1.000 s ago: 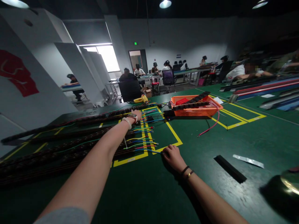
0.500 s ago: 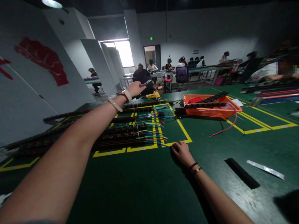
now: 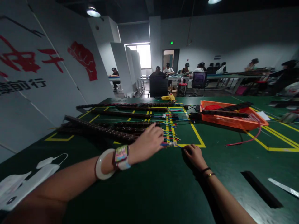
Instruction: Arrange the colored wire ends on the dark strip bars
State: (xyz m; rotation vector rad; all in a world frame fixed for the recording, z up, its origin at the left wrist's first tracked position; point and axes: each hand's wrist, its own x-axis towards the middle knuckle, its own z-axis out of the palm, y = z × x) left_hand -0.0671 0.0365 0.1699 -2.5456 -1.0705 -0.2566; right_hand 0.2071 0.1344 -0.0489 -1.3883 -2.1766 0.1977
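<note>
The green bench [image 3: 144, 193] is carrying long dark cable tracks [image 3: 102, 130], their long axes running left to right, with coloured wires [image 3: 171, 132] spilling from their right ends across the yellow tape lines. An orange tray [image 3: 233, 119] is sitting far to the right. The left hand [image 3: 149, 141] is closing its fingers on the nearest wire ends [image 3: 169, 144], which are pointing right toward the right hand [image 3: 195, 155]. That hand is resting curled on the bench just right of the wire tips; whether it is pinching anything cannot be told.
</note>
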